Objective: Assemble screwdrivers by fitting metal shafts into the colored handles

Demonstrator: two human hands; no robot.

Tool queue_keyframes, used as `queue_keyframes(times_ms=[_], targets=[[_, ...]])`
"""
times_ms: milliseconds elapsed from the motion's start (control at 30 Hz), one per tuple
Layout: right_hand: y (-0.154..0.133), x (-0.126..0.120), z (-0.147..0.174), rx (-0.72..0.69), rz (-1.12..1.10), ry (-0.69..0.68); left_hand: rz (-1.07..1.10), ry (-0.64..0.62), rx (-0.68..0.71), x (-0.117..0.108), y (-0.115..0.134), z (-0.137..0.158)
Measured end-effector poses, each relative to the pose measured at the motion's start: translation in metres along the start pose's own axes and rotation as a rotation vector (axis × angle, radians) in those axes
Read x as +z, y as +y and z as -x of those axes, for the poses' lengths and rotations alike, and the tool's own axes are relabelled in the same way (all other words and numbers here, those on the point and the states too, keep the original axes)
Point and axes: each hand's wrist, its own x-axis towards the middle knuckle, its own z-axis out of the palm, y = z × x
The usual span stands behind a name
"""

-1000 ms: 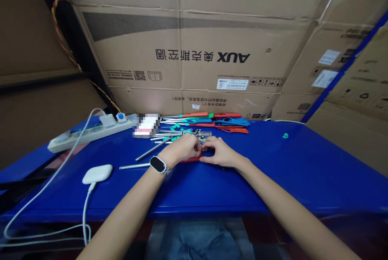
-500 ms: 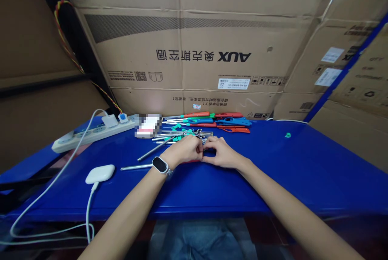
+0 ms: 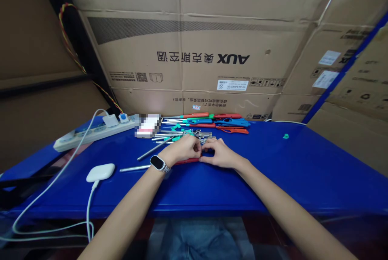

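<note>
A long-nosed lighter lies across the front of the blue table, its red handle [image 3: 187, 161] below my fingers and its metal tube [image 3: 135, 168] running out left under my wrist. My left hand [image 3: 185, 147] is closed in a pinch over the handle's right part; what its fingertips hold is hidden. Facing it, my right hand [image 3: 222, 153] has bent fingers, with the thumb at the red handle's right end. Just behind my hands is a loose pile of metal tubes [image 3: 151, 153], clear lighter parts [image 3: 206, 134] and small green pieces [image 3: 176, 139].
Red, blue and green long-nosed lighters [image 3: 232, 122] lie in a row by the cardboard wall [image 3: 200, 34]. To the left are a blurred-out device [image 3: 148, 126], a power strip [image 3: 91, 134] and a white case [image 3: 100, 172] on a cable. A green scrap [image 3: 285, 136] lies right.
Both hands have shifted slightly left in view, and more of the red handle shows under my left hand. The fingertips stay close together.
</note>
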Motion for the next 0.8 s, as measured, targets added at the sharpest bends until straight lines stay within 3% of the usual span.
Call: queue_keyframes(times_ms=[200, 333, 467, 633, 800], targets=[[0.001, 0.001, 0.001, 0.014, -0.074, 0.011, 0.057, 0.086, -0.039, -0.013, -0.013, 0.009], [-0.006, -0.002, 0.004, 0.012, -0.042, 0.054, 0.058, -0.001, -0.102, -0.015, -0.024, 0.015], [-0.02, -0.003, 0.001, 0.061, 0.172, 0.171, -0.002, -0.037, -0.124, -0.01, -0.023, 0.015], [-0.034, 0.002, -0.008, 0.038, 0.488, -0.004, -0.018, -0.057, -0.115, -0.01, -0.015, 0.015], [-0.04, 0.003, -0.013, 0.029, 0.574, -0.104, -0.025, -0.065, -0.158, -0.012, -0.012, 0.017]])
